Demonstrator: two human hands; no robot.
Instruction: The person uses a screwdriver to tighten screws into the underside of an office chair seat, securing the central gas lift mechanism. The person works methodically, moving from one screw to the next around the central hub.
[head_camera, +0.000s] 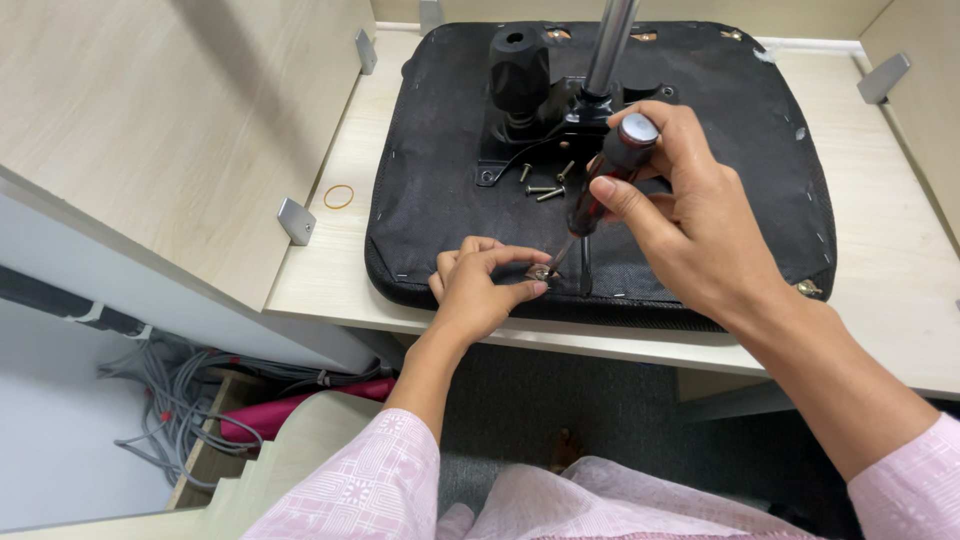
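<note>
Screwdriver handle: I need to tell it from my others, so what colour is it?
Black and dark red with a silvery cap, on the screwdriver; head view.

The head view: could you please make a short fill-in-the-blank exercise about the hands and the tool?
1. The right hand holds a ____ by its dark handle.
2. The left hand pinches a small ____ at the tool's tip.
3. The black seat base lies on a light wooden ____.
4. Beside the seat lies an orange rubber ____.

Missing words: screwdriver; screw; desk; band
</note>
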